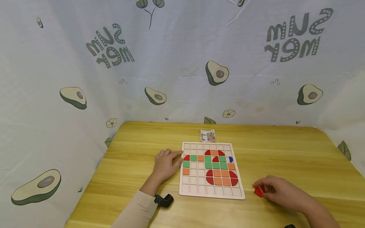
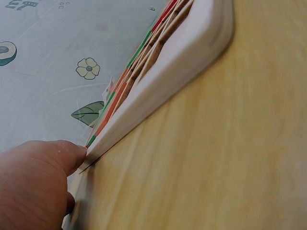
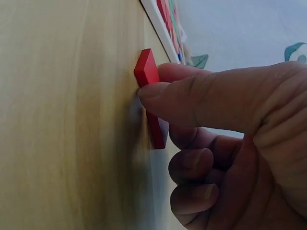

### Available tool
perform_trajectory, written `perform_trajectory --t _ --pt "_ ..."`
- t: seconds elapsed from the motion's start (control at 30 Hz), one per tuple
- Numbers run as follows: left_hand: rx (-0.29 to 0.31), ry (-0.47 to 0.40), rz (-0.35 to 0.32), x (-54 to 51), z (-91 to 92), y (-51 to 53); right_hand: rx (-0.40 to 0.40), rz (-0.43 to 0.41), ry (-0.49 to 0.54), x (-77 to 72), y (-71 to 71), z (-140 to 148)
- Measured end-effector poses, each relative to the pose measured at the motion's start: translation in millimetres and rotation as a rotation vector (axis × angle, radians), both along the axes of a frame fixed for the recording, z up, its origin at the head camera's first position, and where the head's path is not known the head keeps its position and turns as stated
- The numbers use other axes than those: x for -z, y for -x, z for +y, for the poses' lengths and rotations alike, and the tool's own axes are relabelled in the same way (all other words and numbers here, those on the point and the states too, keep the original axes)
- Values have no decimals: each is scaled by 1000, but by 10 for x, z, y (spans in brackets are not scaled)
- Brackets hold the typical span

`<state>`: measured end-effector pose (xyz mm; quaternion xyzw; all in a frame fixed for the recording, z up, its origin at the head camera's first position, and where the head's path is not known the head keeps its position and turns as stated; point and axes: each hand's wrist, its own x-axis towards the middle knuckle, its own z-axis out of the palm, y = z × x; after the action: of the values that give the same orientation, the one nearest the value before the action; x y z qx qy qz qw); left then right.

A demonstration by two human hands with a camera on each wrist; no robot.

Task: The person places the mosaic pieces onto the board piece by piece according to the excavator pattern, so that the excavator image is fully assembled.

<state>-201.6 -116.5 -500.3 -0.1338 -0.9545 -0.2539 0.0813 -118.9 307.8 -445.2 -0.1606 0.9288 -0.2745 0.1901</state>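
Observation:
A white gridded puzzle board [image 1: 194,189] lies flat on the table, with red, green and orange tiles and a blue quarter-round piece [image 1: 230,159] set in its squares. At its left edge, my left hand [image 1: 166,164] touches the rim with thumb and index finger. To the right of the board, just above the table, my right hand [image 1: 278,191] pinches red pieces. In the right wrist view, one red piece [image 3: 147,69] sticks up past the thumb and another red piece [image 3: 156,132] shows below it; the thumb partly covers them.
A small picture card [image 1: 208,135] with a coloured grid pattern stands behind the board's far edge. The wooden table [image 1: 285,152] ends at a pale printed cloth [image 1: 182,47] at the back and sides. A black wrist strap [image 1: 164,200] is on the left forearm.

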Motion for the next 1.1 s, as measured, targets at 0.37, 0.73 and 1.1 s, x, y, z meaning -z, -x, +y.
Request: perform_trajectory --t 0.37,0.73,1.1 --pt "-3 -3 -11 6 -4 -3 57 82 -8 64 -13 -173" --pt "-8 -8 -19 -10 14 -2 34 88 17 54 -15 -204" --pt "-4 -1 -16 -7 2 1 42 121 3 8 -11 -261"
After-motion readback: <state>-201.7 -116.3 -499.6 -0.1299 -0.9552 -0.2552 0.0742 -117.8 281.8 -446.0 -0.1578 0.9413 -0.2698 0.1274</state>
